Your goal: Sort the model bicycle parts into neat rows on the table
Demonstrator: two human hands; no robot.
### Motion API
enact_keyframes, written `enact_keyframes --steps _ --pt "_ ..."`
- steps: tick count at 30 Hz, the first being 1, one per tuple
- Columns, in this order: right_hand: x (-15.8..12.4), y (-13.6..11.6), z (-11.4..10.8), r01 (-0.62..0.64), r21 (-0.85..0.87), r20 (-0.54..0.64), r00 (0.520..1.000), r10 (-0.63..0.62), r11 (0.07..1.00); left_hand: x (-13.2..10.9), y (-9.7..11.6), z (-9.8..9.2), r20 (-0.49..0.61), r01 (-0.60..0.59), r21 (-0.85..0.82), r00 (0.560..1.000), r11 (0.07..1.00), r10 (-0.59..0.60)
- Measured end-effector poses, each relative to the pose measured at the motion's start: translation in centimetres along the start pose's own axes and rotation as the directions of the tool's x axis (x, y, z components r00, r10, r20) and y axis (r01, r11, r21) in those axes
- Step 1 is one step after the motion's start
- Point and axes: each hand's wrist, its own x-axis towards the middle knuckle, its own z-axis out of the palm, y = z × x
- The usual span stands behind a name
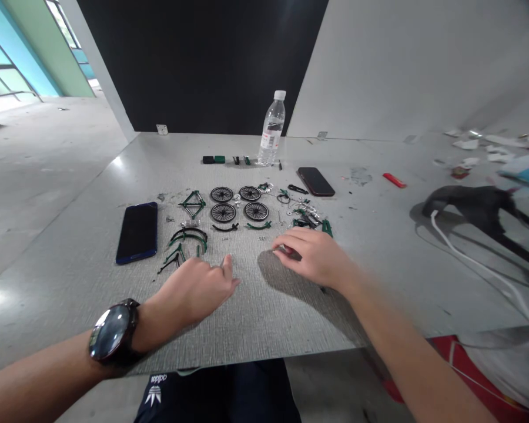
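Observation:
My left hand (200,289) hovers over the near part of the table, index finger and thumb apart, nothing visible in them. To its right, my right hand (311,255) is closed in a loose pinch; whatever its fingertips hold is hidden or too small to name. Beyond the hands lie miniature bicycle parts: several black spoked wheels (223,212), a green-and-black frame (193,205) and curved mudguards (188,237). A green curved piece (258,225) and a black one (224,228) sit below the wheels. Past my right hand is a pile of small parts (308,217).
A blue-edged phone (137,232) lies at the left, a second phone (316,181) at the back right. A water bottle (272,129) stands near the back panel. Further right are a red lighter (394,180), a black object (471,205) and a white cable (480,264).

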Motion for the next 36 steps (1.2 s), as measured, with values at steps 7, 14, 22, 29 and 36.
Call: enact_keyframes --steps 7,14,22,29,36 --pt "-0.29 0.32 -0.69 0.010 -0.036 0.028 1.000 -0.009 0.999 -0.02 -0.03 -0.08 -0.006 0.001 -0.007 1.000 1.000 -0.001" --pt "-0.26 0.32 -0.37 0.013 -0.039 0.039 0.999 -0.012 0.999 -0.04 -0.01 -0.09 -0.022 -0.007 0.007 1.000 1.000 0.007" --pt "-0.12 0.24 -0.17 -0.018 -0.051 0.066 0.998 0.021 0.999 0.04 0.01 -0.18 -0.016 -0.006 0.026 1.000 1.000 0.007" --pt "-0.12 0.13 -0.21 -0.040 -0.058 0.046 0.998 0.043 0.998 0.00 0.00 -0.12 -0.002 0.000 0.024 1.000 1.000 0.000" --pt "-0.06 0.12 0.02 -0.061 -0.061 0.047 0.997 0.064 0.996 0.07 -0.02 -0.35 0.020 -0.001 0.004 1.000 1.000 0.001"
